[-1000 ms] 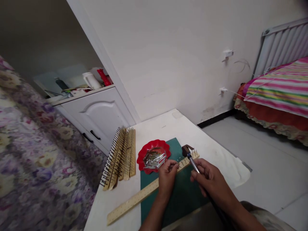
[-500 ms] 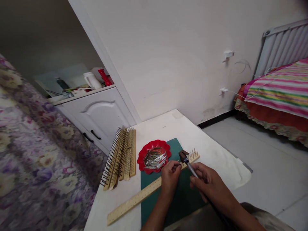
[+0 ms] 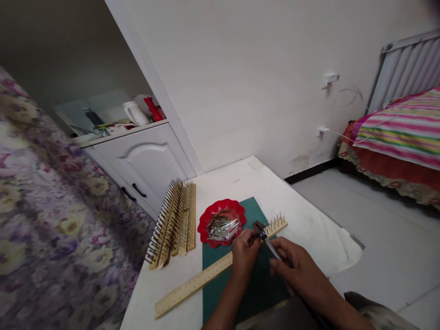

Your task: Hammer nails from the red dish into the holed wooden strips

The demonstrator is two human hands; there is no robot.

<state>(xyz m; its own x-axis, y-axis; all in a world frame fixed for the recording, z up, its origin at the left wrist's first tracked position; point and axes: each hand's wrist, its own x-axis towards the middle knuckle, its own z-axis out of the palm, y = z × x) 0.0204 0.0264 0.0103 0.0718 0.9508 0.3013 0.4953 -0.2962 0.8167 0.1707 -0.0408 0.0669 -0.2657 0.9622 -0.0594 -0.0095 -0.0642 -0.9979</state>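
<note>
In my right hand point(image 3: 292, 263) is a hammer point(image 3: 273, 248) with a metal shaft; its dark head is over the wooden strip, close to my left fingertips. My left hand point(image 3: 244, 250) is closed in a pinch at the strip, and what its fingers hold is hidden. The pale wooden strip point(image 3: 192, 287) lies slantwise across a green cutting mat point(image 3: 264, 275), with rows of holes in its near-left part and several upright nails point(image 3: 277, 222) at its far right end. Behind my left hand stands a red scalloped dish point(image 3: 203, 220) of loose silvery nails point(image 3: 223, 227).
Several wooden strips studded with upright nails point(image 3: 172, 224) lie side by side at the table's left. A loose nail point(image 3: 236, 181) lies on the white table point(image 3: 220, 183) toward the back. A floral curtain point(image 3: 62, 220) and white cabinet point(image 3: 144, 160) border the left, a bed point(image 3: 398, 137) the right.
The hammer head has come down and slightly left, nearer to my left fingertips. My left hand keeps its pinch at the strip. The whole view has shifted slightly.
</note>
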